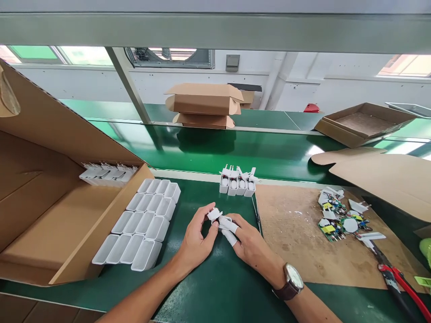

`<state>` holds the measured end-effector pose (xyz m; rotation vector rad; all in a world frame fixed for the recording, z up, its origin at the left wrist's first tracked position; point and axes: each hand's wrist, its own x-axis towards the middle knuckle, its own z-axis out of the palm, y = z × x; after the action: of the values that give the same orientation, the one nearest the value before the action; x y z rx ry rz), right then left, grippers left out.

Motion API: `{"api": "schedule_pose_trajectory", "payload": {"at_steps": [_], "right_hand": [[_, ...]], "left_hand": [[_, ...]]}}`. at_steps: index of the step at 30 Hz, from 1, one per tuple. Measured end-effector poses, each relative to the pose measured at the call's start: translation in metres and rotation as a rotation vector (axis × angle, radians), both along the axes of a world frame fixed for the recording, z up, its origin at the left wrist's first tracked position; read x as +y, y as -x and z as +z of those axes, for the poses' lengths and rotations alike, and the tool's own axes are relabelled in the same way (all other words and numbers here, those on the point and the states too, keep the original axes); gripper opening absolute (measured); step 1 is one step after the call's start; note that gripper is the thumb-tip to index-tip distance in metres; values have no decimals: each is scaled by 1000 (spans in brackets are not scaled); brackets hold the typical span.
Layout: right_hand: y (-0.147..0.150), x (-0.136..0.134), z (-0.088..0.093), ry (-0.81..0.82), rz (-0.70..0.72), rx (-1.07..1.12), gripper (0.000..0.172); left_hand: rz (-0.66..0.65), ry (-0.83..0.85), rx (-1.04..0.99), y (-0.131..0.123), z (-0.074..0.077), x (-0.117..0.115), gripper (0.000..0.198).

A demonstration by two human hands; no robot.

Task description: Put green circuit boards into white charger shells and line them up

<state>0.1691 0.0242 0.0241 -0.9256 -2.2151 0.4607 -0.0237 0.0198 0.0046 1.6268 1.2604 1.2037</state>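
My left hand (197,237) pinches a small white plastic part (214,214) between thumb and fingertips, above the green bench. My right hand (256,249), with white covers on some fingers and a watch (293,278) on the wrist, meets the same part from the right. Its fingers are closed against the part; their tips partly hide it. Just beyond my hands stands a row of white housings (237,184) filled with components and white prongs. To the left of my hands lie several rows of hollow white housings (144,220).
A large open cardboard box (77,215) at left contains filled housings (107,174). On a brown board (286,242) at right lie circuit boards (336,217) and red-and-black handled cutters (390,273). Cardboard flaps (387,172) overhang there. Folded boxes (205,103) rest on the ledge behind.
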Motion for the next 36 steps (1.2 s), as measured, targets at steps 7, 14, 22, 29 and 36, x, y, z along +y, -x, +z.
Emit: {"api": "schedule_pose_trajectory", "payload": {"at_steps": [7, 14, 22, 29, 36], "right_hand": [[-2, 3, -11, -7, -29, 54, 41], [-1, 1, -9, 31, -58, 117, 44], [0, 1, -10, 16, 1, 139, 43], [-5, -1, -6, 9, -38, 134, 48], [6, 2, -9, 601, -123, 621, 28]], "left_hand": [[37, 1, 47, -1, 8, -2, 41], [34, 2, 47, -2, 9, -1, 41], [11, 11, -29, 0, 4, 0, 51], [8, 41, -82, -4, 2, -1, 57], [-14, -78, -4, -4, 0, 0, 85]]}}
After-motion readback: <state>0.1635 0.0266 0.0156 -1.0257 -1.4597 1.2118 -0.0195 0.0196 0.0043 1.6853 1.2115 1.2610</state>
